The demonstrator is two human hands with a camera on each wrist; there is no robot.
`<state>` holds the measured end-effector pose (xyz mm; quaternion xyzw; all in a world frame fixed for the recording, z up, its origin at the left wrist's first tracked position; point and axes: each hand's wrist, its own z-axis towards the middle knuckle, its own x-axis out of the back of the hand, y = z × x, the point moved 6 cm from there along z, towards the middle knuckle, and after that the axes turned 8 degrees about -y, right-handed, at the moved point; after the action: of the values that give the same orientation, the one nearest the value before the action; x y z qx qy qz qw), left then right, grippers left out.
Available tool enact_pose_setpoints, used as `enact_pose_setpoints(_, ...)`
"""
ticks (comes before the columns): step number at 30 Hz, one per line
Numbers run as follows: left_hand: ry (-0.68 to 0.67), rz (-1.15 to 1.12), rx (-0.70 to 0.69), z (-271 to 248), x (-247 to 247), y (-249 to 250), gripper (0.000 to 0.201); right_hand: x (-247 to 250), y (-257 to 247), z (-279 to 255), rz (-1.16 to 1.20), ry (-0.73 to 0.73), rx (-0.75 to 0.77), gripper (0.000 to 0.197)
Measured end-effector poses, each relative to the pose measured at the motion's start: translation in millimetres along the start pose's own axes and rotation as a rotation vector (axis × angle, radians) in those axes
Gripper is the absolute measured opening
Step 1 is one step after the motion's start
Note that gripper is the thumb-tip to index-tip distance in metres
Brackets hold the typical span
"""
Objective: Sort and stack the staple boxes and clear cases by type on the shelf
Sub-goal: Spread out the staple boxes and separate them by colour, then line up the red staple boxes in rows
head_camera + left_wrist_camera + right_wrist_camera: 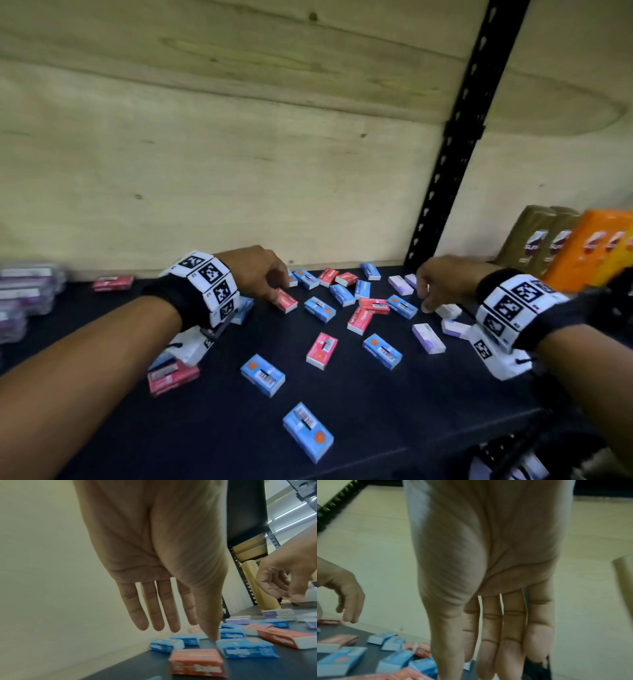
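Head view shows both hands low over the dark shelf (pixel 342 428), where small staple boxes lie scattered flat in 3 colours: blue, red and lilac. The left hand (pixel 255 270) hangs palm down with fingers straight and slightly spread; in the left wrist view its thumb tip comes down at the near edge of a blue staple box (pixel 245 647), and it holds nothing. Just in front of those fingers in the head view lies a red staple box (pixel 287 300), its long axis running diagonally away to the right, so the left hand is by far the nearer one for it.

The right hand (pixel 442 282) reaches down among the lilac boxes, fingers bent toward a pale box (pixel 448 311) at its fingertips; whether it already pinches that box I cannot tell, as the right wrist view shows only straight fingers and no box between them. Another lilac box (pixel 429 338) lies just nearer the person.

Clear cases (pixel 27 294) sit stacked at the far left, blurred. Sorting looks barely begun: most boxes lie mixed, with a single red box (pixel 113 283) set apart toward the left.
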<state>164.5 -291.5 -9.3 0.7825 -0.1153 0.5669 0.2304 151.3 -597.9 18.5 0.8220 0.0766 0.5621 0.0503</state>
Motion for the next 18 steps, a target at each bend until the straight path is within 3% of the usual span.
enact_pose_setpoints(11,-0.031,0.021,0.388,-110,35,-120,0.031,37,-183,36,-0.034,0.057,0.371,0.024)
enact_pose_setpoints(18,-0.025,0.04,0.565,-151,55,-169,0.033,63,-290,49,-0.066,0.048,0.616,0.023)
